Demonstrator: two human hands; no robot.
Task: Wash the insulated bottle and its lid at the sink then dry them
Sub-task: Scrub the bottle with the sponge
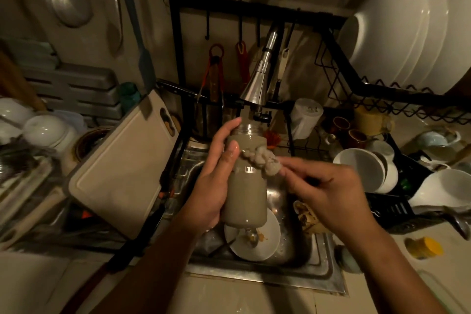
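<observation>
Head view showed left fingers [226,132] wrapped round the upright bottle [246,196], right fingers [300,168] pinching a soapy sponge [265,160] against it; suds could let it slip onto the plate [270,242] below them in the sink [318,262]

The left hand [216,181] gripped the bottle [246,201] from its left side, with the fingers wrapped behind, the thumb [233,151] across the front and the forefinger stretched up to the neck. The right hand [328,191], blurred, pinched a soapy scrubber [265,162] against the bottle, just right of that grip. Both forearms were bare, angled inward from below.
</observation>
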